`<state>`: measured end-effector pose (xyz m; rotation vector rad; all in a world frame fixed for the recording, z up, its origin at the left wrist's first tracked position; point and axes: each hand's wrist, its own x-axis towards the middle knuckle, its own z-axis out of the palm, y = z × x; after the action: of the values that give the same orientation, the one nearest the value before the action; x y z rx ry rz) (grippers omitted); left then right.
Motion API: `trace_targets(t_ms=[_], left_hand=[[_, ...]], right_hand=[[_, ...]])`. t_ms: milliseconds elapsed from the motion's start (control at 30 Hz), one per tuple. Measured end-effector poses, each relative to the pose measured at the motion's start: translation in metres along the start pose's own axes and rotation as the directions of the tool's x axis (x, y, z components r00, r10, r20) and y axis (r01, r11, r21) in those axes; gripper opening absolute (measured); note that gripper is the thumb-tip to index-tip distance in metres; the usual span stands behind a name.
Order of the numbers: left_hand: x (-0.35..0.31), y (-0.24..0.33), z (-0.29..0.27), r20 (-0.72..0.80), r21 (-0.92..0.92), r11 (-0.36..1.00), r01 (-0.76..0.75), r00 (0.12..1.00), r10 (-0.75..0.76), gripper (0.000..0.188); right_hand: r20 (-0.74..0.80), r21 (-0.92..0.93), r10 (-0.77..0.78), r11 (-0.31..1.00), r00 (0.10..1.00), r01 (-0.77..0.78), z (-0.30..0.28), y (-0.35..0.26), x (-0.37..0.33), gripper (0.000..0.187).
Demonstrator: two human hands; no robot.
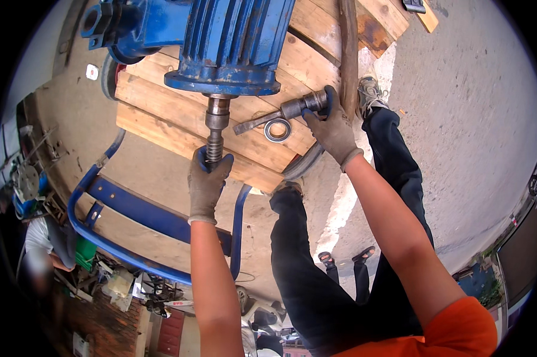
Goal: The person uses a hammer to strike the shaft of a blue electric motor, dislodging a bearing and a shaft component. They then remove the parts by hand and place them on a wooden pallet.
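Note:
A blue ribbed housing (236, 44), like a motor or pump body, lies on wooden planks (155, 122) with its round flange facing me. From the flange a stepped steel shaft (217, 121) with a ridged, worm-like end points toward me. My left hand (208, 185), in a grey-brown glove with dark fingertips, closes around that ridged end; its tip is hidden in the fingers. In a matching glove, my right hand (335, 128) grips the thick cylindrical end of a flat-bladed steel bar (293, 109). Just below the bar, a ring bearing (268, 130) rests on the planks.
A blue tubular cart handle (131, 205) curves below the planks at left. A brown pole (348, 53) runs along their right side. My shoes (371, 94) stand near the cart. Another person (45, 244) is at far left beside clutter; sandalled feet (364, 254) show behind me.

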<state>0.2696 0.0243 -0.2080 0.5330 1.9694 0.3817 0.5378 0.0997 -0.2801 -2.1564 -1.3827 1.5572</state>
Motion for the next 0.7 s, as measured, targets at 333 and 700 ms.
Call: trace_targets(t_ms=[333,700], left_hand=[[-0.036,-0.022,0.005,-0.137,-0.019,0.997,0.07,0.988,-0.072,0.045],[-0.034,-0.031,0.12,-0.215,-0.012,0.999,0.034,0.976,-0.036,0.069]], right_hand=[[0.342,-0.764,-0.527,0.327,0.778,0.557,-0.001,-0.005,0.034,0.043],[0.343,-0.471,-0.343,0.743,0.875,0.476,-0.12,-0.025,0.013,0.041]])
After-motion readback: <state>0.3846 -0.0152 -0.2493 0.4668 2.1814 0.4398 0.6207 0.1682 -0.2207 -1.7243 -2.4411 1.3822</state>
